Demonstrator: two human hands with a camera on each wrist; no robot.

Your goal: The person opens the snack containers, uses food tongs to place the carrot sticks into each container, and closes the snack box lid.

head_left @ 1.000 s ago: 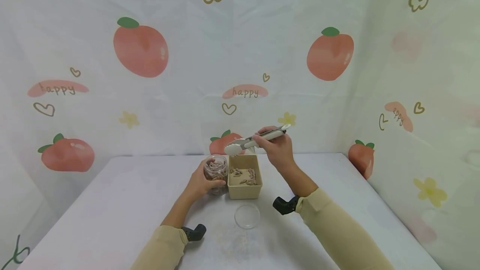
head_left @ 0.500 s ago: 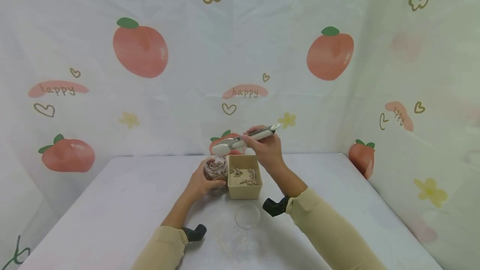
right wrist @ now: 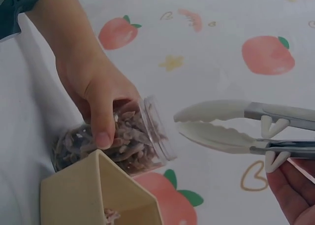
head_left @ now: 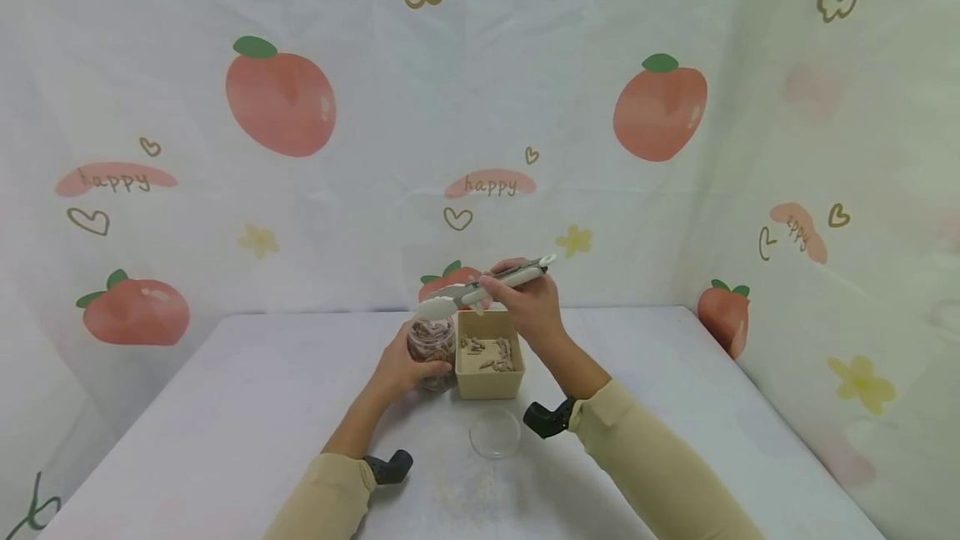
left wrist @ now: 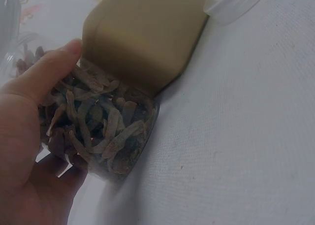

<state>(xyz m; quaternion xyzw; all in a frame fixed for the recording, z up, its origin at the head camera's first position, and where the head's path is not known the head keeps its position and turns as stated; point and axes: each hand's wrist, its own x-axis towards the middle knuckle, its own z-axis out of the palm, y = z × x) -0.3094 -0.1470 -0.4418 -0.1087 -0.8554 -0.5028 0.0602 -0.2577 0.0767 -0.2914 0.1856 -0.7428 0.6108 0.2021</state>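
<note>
My left hand [head_left: 401, 365] grips a clear jar [right wrist: 152, 131], thumb across its near side. Brownish, twisted dried strips [left wrist: 93, 121] fill the jar, which has no lid on its mouth. Tongs [head_left: 468, 296] with pale scalloped heads are held in my right hand [head_left: 532, 307]. Their tips hover just above the jar's mouth; in the right wrist view the two heads stand slightly apart, with nothing seen between them. Directly right of the jar stands a beige square box [head_left: 489, 386], where several of the same strips [head_left: 504, 357] lie on the bottom.
A clear round lid [head_left: 495, 433] lies on the white table [head_left: 300, 390] in front of the box. Behind the table hangs a white curtain [head_left: 360, 190] printed with peaches. Black camera mounts [head_left: 551, 419] sit on both wrists.
My right hand has carried the tongs leftward from over the box, then a little down, to above the jar's mouth. The left hand, jar, box and lid stay in place.
</note>
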